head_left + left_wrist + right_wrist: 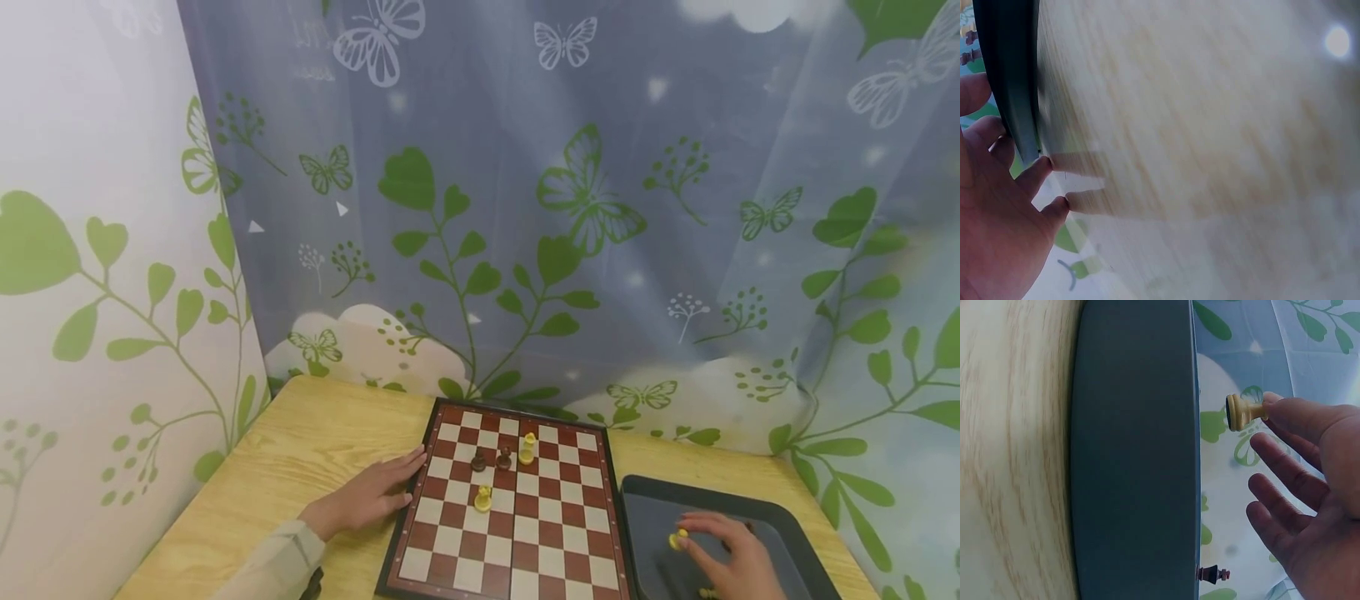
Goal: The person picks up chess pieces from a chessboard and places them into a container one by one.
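A pale yellow chess piece (678, 540) is pinched between the thumb and fingertips of my right hand (738, 558), above the dark tray (705, 487). In the right wrist view its round base with a dark underside shows, while my fingers hide the top of the chess piece (1242, 413). My left hand (367, 498) touches the left edge of the chessboard (551, 508), fingers extended. On the board stand a tall yellow piece (527, 448), a shorter yellow piece (483, 499) and two dark pieces, a left one (477, 459) and a right one (504, 458).
Another yellow piece (707, 593) lies in the tray at the frame's bottom, partly hidden by my right hand. A dark piece (1211, 574) shows past the tray wall in the right wrist view. The wooden table (337, 425) meets a patterned curtain (480, 250) behind.
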Tool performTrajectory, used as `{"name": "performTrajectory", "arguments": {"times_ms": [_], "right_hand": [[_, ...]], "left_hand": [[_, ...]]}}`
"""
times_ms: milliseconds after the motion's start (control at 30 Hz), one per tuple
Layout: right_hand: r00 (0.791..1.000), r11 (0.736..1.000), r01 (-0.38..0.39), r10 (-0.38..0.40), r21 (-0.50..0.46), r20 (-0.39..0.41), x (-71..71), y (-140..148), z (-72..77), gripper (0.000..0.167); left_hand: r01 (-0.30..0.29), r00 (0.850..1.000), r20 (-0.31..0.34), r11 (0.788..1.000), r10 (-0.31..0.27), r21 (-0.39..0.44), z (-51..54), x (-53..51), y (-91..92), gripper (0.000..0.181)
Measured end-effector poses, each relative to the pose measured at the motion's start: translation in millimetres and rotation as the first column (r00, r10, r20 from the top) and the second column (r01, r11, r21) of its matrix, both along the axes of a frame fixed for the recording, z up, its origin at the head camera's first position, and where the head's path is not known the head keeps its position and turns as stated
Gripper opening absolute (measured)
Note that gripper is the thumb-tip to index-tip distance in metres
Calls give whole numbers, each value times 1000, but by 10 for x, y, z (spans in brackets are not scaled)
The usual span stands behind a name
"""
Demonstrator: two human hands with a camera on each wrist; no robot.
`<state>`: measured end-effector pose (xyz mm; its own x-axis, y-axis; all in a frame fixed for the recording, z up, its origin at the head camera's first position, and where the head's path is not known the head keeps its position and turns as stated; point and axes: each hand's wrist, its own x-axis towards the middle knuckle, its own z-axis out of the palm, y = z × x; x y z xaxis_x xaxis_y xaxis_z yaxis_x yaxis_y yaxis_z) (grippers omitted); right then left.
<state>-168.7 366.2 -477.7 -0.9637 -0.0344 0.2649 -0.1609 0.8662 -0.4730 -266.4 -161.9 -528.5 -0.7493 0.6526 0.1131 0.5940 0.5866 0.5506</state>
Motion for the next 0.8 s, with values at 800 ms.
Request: {"name": "performTrajectory", "arguments": {"times_ms": [800], "right_hand": [[991,998,-33,24,59,133,-64,206,-45,19]], "left_hand": [[-4,1000,25,1000,4,4,-6,0,-5,64]]}}
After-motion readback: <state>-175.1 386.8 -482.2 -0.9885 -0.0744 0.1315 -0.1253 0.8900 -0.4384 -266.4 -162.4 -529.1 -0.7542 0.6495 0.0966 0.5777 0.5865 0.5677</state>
